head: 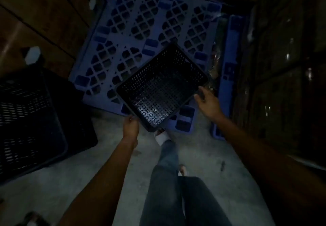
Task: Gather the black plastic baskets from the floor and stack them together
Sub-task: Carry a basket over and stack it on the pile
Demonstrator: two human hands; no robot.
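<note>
Dimly, both hands' fingers grip a black basket [162, 88] above a blue pallet [141, 23].

The black basket [161, 89] looked like hard perforated plastic, its floor catching a dull sheen. Behind it, the blue pallet [141, 23] was moulded plastic lattice, matt and smooth. Left of the basket, a larger black crate [30, 120] showed slotted plastic walls. Below the basket, the floor [53, 190] was rough, matt grey concrete, and the trouser legs [167, 181] looked like denim cloth.
</note>
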